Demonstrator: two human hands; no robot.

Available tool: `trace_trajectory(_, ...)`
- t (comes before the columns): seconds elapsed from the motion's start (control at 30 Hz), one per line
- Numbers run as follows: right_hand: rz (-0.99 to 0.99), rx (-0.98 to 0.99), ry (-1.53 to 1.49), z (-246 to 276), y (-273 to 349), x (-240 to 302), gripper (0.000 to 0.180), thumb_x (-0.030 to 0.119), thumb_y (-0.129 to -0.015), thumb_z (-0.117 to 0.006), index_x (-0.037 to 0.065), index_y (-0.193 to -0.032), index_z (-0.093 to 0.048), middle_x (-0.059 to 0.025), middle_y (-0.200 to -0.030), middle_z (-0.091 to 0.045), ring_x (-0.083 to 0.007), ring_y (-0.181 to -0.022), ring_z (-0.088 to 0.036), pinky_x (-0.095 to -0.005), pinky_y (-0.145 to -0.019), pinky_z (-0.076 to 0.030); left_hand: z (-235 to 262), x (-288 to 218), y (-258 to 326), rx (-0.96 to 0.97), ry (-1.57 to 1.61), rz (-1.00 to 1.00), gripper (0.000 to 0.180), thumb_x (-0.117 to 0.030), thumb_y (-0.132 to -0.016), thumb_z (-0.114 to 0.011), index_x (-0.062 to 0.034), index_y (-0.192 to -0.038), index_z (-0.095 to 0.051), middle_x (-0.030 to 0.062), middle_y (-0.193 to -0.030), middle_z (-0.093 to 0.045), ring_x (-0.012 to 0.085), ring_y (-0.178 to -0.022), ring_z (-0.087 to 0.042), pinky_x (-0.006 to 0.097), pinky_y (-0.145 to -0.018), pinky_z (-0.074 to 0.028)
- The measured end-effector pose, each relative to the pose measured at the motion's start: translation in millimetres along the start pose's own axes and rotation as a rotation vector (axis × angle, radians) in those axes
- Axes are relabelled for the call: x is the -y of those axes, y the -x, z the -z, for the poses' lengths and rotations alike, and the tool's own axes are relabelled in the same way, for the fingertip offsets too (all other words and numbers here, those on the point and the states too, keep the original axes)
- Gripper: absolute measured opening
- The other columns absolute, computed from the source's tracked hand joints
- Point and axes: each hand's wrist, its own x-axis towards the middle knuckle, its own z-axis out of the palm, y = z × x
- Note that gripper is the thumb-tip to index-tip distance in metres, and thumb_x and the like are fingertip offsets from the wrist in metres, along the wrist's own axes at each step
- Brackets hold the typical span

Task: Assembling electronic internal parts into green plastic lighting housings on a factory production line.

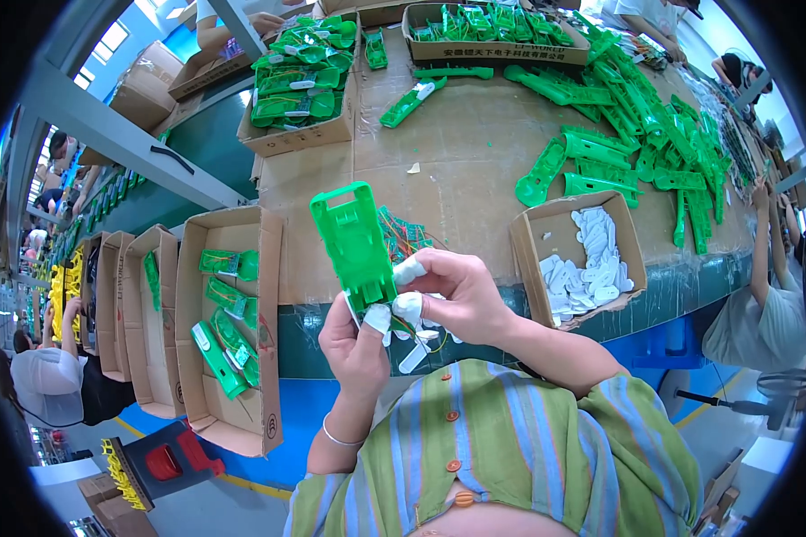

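My left hand [356,347] grips the lower end of a green plastic housing [354,240], which is tilted up in front of me with its hollow side in view. My right hand [461,295] closes on the same lower end from the right, thumb and forefinger close together. White covers wrap several of my fingertips. Thin wires and a bit of green board show between the hands; how they sit in the housing is partly hidden by my fingers. Behind the housing lie small green circuit boards [405,231] with red wires. White plastic pieces [414,358] lie below my hands.
A carton [530,268] of white plastic parts stands right. Green housings [663,134] are heaped at the back right. Filled cartons [300,136] stand at the back. On the left, a long carton [208,407] holds wired green housings. Other people [748,322] work around the table.
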Motion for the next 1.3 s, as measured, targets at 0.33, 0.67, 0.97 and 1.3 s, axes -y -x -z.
trace_trajectory(0.33,0.168,-0.053,0.159,-1,5,1,0.015,0.002,-0.077,-0.064,-0.005,-0.087,-0.056,-0.0075,-0.087,-0.054,-0.0102,-0.080,-0.056,-0.0225,-0.069,-0.050,-2,4,5,0.037,-0.001,-0.035,0.027,-0.010,-0.084,-0.055,0.0037,-0.107,-0.053,0.0083,-0.101,-0.059,0.0143,-0.091,-0.057,0.027,-0.080,-0.044)
trace_trajectory(0.67,-0.017,0.056,0.010,7,-2,-5,0.026,0.005,-0.076,-0.066,-0.001,-0.098,-0.053,-0.0041,-0.092,-0.053,-0.0098,-0.085,-0.055,-0.0239,-0.077,-0.048,-1,-2,0,0.014,-0.049,0.039,0.029,-0.009,-0.086,-0.053,0.0034,-0.112,-0.050,0.0093,-0.099,-0.059,0.0150,-0.089,-0.057,0.028,-0.079,-0.044)
trace_trajectory(0.97,-0.494,0.591,0.173,5,20,-17,0.031,0.013,-0.087,-0.050,0.002,-0.115,-0.041,-0.0112,-0.095,-0.060,-0.0178,-0.079,-0.060,-0.0315,-0.070,-0.049,38,-8,-42,0.201,0.056,0.233,0.042,-0.016,-0.088,-0.054,-0.0047,-0.123,-0.034,0.0105,-0.106,-0.053,0.0181,-0.094,-0.054,0.033,-0.081,-0.046)
trace_trajectory(1.3,0.449,0.105,1.764,50,-16,21,0.017,0.006,-0.076,-0.057,0.000,-0.092,-0.059,-0.0135,-0.076,-0.056,-0.0247,-0.057,-0.056,-0.0324,-0.053,-0.046,50,-21,-48,0.429,-0.580,0.206,0.058,-0.005,-0.081,-0.057,-0.0020,-0.130,-0.027,0.0072,-0.101,-0.051,0.0121,-0.090,-0.051,0.027,-0.080,-0.043)
